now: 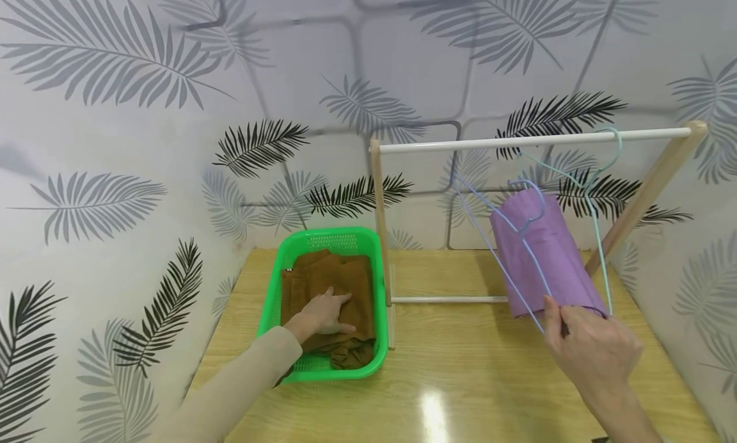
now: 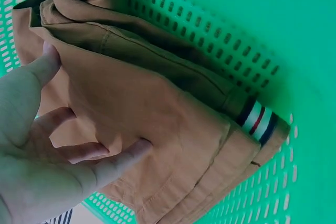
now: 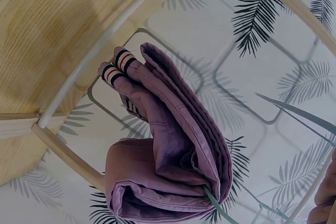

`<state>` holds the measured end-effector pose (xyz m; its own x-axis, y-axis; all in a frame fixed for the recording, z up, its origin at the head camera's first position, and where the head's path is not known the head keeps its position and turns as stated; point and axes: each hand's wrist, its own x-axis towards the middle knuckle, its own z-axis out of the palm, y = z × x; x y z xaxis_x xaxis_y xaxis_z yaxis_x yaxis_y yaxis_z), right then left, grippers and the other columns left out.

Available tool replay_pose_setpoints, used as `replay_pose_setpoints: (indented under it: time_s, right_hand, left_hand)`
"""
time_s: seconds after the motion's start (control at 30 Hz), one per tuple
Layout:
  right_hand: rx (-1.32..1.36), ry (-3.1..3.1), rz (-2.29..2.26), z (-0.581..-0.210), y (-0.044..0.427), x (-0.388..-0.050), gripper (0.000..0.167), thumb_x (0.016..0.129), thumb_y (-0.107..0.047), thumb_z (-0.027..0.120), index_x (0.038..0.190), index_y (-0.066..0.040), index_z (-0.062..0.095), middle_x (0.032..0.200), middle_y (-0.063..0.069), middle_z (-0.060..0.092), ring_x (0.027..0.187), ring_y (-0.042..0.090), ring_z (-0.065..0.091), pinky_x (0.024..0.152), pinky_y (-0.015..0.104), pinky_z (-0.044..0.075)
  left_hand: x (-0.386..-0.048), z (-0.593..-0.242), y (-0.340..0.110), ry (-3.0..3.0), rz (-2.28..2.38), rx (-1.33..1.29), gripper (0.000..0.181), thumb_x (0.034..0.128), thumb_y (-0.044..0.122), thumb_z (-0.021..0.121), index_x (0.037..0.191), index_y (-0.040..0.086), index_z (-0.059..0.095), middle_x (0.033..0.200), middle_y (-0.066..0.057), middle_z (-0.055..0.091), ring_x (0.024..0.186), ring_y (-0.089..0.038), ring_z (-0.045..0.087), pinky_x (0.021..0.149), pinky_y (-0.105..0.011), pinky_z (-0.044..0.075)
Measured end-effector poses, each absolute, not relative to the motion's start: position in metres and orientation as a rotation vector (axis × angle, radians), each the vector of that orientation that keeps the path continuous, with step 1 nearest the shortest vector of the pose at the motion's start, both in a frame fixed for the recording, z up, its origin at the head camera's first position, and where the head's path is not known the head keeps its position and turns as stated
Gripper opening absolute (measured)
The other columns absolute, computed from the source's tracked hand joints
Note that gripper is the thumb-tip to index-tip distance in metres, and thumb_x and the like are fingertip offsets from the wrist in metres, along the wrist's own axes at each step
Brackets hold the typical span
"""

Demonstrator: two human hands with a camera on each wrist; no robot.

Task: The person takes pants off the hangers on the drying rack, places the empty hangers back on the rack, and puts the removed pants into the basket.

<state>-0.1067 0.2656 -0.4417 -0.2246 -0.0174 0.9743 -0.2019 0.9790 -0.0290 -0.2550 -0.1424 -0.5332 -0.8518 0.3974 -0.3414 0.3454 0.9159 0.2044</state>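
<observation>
My left hand [image 1: 325,312] rests with spread fingers on a folded brown garment [image 2: 157,108] in a green plastic basket [image 1: 380,340]. A striped band [image 2: 255,120] shows at one edge of that cloth. My right hand [image 1: 595,344] grips a light blue clothes hanger [image 1: 501,216] at one end, the thumb along its arm. With the hanger is a folded purple garment [image 1: 535,251], which has striped trim [image 3: 111,73] in the right wrist view. In that view only part of the right hand [image 3: 325,198] shows, at the right edge.
A rack with wooden posts [image 1: 380,219] and a white top rail [image 1: 460,145] stands on the wooden table [image 1: 449,366]. From the rail hangs a mint-green hanger [image 1: 595,206]. A low white bar [image 1: 443,299] joins the posts. Patterned walls [image 1: 144,174] enclose the table.
</observation>
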Motion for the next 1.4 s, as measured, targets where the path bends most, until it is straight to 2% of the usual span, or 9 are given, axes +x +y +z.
replay_pose_setpoints:
  time_s: [0.13,0.27,0.47,0.6,0.87,1.0,1.2,1.4]
  right_hand:
    - [0.155,-1.783,0.179,-0.441,0.265,-0.106,0.070,0.107,-0.044,0.048,0.048,-0.011,0.029,0.040,0.001,0.025,0.043,0.009,0.008,0.040,0.029,0.004]
    - [0.151,-1.795,0.174,-0.442,0.265,-0.105,0.070,0.107,-0.045,0.048,0.048,-0.011,0.029,0.040,0.000,0.024,0.042,0.010,0.008,0.041,0.028,0.004]
    - [0.152,-1.793,0.181,-0.443,0.265,-0.105,0.069,0.106,-0.043,0.049,0.048,-0.011,0.030,0.041,0.000,0.023,0.042,0.010,0.009,0.041,0.028,0.004]
    - [0.155,-1.800,0.174,-0.444,0.266,-0.104,0.069,0.106,-0.042,0.049,0.048,-0.011,0.030,0.041,0.000,0.025,0.043,0.009,0.008,0.041,0.027,0.004]
    - [0.161,-1.808,0.166,-0.445,0.268,-0.105,0.069,0.107,-0.043,0.048,0.048,-0.011,0.031,0.041,0.000,0.025,0.043,0.008,0.009,0.041,0.027,0.005]
    - [0.165,-1.811,0.161,-0.445,0.268,-0.104,0.069,0.107,-0.043,0.048,0.048,-0.011,0.031,0.041,0.000,0.024,0.043,0.009,0.008,0.042,0.027,0.005]
    - [0.160,-1.808,0.165,-0.446,0.267,-0.103,0.070,0.107,-0.044,0.048,0.048,-0.011,0.031,0.041,0.000,0.024,0.043,0.009,0.008,0.042,0.027,0.005]
    - [0.144,-1.821,0.161,-0.448,0.268,-0.102,0.069,0.107,-0.044,0.048,0.048,-0.011,0.032,0.041,0.002,0.025,0.041,0.010,0.009,0.042,0.027,0.005]
  left_hand:
    - [-0.257,-0.528,-0.146,2.674,0.204,0.540,0.086,0.0950,0.052,0.075,0.163,0.013,0.040,0.167,-0.031,0.035,0.147,-0.052,0.046,0.113,-0.059,0.050]
    - [-0.257,-0.518,-0.153,2.644,0.246,0.545,0.084,0.0957,0.052,0.074,0.163,0.015,0.040,0.168,-0.026,0.036,0.154,-0.047,0.040,0.117,-0.060,0.046]
    - [-0.253,-0.508,-0.170,2.629,0.223,0.572,0.085,0.0962,0.054,0.072,0.163,0.013,0.039,0.168,-0.027,0.036,0.149,-0.049,0.045,0.116,-0.062,0.046]
    - [-0.249,-0.502,-0.184,2.619,0.191,0.593,0.089,0.0941,0.054,0.075,0.163,0.010,0.039,0.167,-0.028,0.037,0.151,-0.049,0.044,0.117,-0.062,0.045]
    - [-0.239,-0.505,-0.199,2.538,0.262,0.536,0.083,0.0959,0.045,0.075,0.160,0.004,0.042,0.162,-0.029,0.045,0.152,-0.049,0.040,0.122,-0.061,0.039]
    - [-0.238,-0.512,-0.200,2.537,0.278,0.525,0.082,0.0957,0.038,0.078,0.161,0.007,0.040,0.162,-0.029,0.045,0.152,-0.051,0.040,0.121,-0.063,0.040]
    - [-0.240,-0.520,-0.199,2.560,0.314,0.523,0.084,0.0906,0.036,0.084,0.159,0.008,0.045,0.159,-0.027,0.048,0.148,-0.049,0.046,0.118,-0.062,0.044]
    - [-0.242,-0.525,-0.198,2.560,0.303,0.511,0.083,0.0908,0.037,0.084,0.160,0.010,0.046,0.163,-0.025,0.046,0.153,-0.050,0.039,0.121,-0.063,0.040]
